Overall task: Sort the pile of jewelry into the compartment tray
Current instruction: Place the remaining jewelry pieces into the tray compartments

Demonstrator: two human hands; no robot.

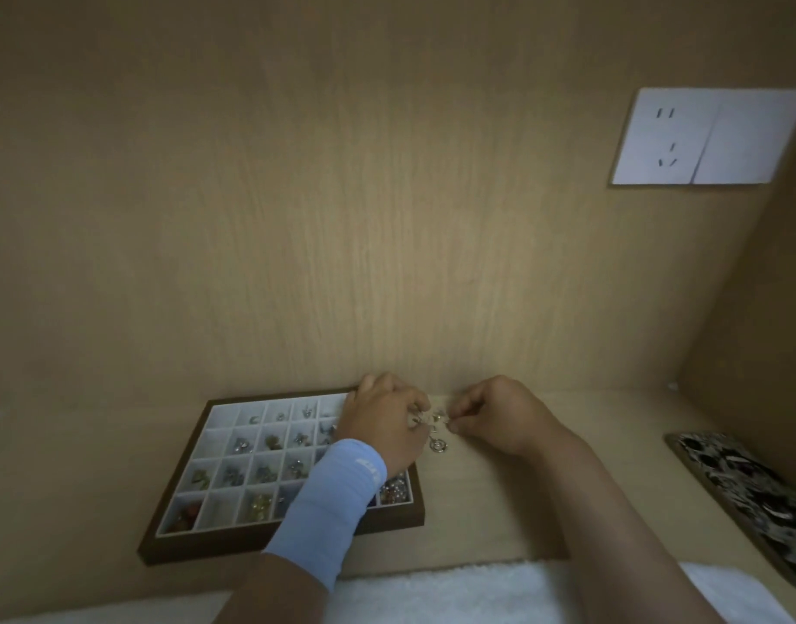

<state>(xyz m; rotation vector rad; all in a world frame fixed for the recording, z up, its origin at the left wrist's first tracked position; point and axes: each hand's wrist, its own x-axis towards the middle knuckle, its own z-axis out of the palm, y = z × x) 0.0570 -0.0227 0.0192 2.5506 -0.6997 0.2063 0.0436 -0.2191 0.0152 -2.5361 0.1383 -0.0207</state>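
Observation:
A brown compartment tray point(171, 502) with white cells lies on the wooden shelf at the left; several cells hold small jewelry pieces. My left hand point(382, 421), with a light blue wrist sleeve, reaches over the tray's right side. My right hand point(495, 412) is just right of it. Both hands pinch a small tangle of silver jewelry point(434, 421) between their fingertips, near the back wall. A silver ring-shaped piece point(440, 444) hangs or lies just below the tangle.
A wood-grain back wall rises behind the hands, with a white wall socket point(706, 137) at the upper right. A black-and-white patterned flat object point(747, 488) lies at the right edge of the shelf. A white fluffy cloth point(432, 592) covers the front edge.

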